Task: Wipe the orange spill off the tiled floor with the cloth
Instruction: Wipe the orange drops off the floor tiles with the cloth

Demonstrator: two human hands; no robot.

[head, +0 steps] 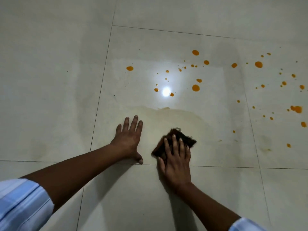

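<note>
While the left hand (129,139) lies flat on the floor (50,80), fingers straight, the right hand (176,161) — just beside it — presses the dark cloth (186,139) down; orange spill (195,88) dots the tiles beyond and rightward.

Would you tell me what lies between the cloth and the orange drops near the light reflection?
In the head view, only a pale yellowish smear crosses the tile between the cloth under the right hand and those orange drops; otherwise it is bare.

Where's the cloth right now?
Head view, lower centre: the cloth lies on the floor under the right hand, beside the flat left hand, nearer than the orange drops.
</note>
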